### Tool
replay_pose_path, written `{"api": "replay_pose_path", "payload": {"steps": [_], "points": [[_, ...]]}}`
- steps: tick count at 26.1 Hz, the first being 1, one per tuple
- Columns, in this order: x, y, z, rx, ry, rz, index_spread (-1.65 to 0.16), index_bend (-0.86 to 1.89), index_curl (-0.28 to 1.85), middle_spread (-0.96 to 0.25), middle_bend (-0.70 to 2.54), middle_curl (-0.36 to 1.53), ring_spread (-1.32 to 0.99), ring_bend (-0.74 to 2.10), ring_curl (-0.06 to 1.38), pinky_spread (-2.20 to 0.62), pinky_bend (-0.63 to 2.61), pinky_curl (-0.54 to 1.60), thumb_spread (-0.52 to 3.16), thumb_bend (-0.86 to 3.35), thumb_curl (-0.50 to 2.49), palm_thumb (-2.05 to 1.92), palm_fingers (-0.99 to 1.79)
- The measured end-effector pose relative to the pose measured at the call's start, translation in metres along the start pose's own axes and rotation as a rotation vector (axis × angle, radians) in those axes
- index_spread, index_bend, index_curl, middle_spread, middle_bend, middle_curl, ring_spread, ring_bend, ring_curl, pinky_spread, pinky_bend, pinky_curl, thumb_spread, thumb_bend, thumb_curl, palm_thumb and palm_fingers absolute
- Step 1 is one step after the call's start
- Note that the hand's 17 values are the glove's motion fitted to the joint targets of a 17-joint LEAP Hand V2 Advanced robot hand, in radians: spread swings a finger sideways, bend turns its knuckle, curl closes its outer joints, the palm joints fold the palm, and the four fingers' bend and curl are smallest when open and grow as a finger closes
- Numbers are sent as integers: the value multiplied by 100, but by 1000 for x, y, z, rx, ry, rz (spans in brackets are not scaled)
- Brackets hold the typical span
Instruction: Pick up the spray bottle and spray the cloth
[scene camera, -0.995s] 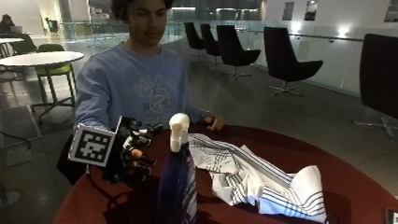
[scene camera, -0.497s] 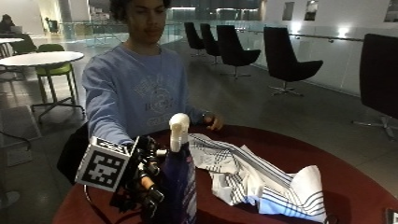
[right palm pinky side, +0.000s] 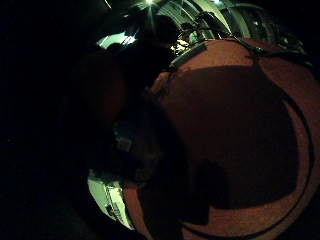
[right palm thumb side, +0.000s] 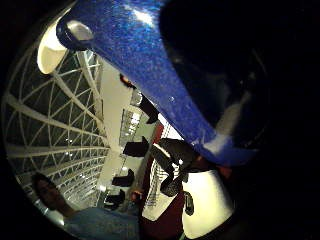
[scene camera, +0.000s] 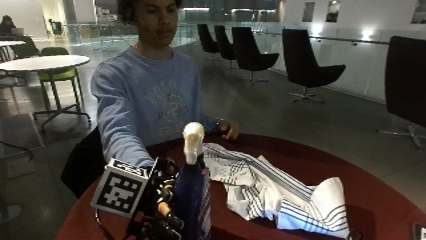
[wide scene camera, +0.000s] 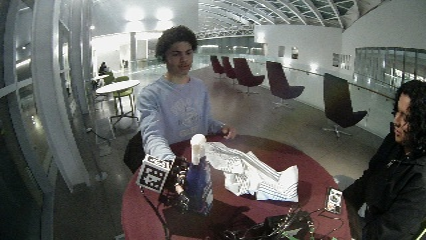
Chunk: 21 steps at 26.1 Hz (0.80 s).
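My right hand (scene camera: 163, 200) seems to grip the bottle (scene camera: 193, 192) at the desk (scene camera: 373, 200) edge, beside the cloth (scene camera: 279, 192).

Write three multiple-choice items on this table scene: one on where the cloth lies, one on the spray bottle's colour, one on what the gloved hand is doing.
1. Where does the cloth lie?
A. on the red table beside the spray bottle
B. on the floor
C. over a chair

2. What colour is the body of the spray bottle?
A. green
B. blue
C. yellow

3. What is the gloved right hand doing?
A. resting flat on the cloth
B. hanging off the table edge
C. at the bottle's side, close against it

Answers: 1 A, the crumpled striped cloth sits on the table; 2 B, blue body under a white head; 3 C, the bottle fills the thumb side palm view.
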<state>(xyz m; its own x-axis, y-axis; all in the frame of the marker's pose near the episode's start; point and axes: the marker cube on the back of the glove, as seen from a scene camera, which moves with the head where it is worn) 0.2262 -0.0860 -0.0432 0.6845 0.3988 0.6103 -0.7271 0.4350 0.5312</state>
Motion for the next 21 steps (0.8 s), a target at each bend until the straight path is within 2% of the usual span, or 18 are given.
{"api": "replay_pose_path", "payload": {"steps": [4, 13, 21], "points": [[1, -4, -1, -15, -3, -4, -38, 3, 7, 2, 38, 39, 10, 59, 35, 31, 60, 37, 92, 6, 33, 66, 36], [-1, -4, -12, -83, -119, -66, -34, 6, 7, -2, 40, 41, 5, 67, 39, 30, 62, 37, 92, 2, 39, 74, 42], [-37, 11, -9, -324, -361, -103, -34, 4, 7, -3, 38, 40, 4, 72, 40, 29, 64, 38, 91, -2, 42, 76, 44]]}}
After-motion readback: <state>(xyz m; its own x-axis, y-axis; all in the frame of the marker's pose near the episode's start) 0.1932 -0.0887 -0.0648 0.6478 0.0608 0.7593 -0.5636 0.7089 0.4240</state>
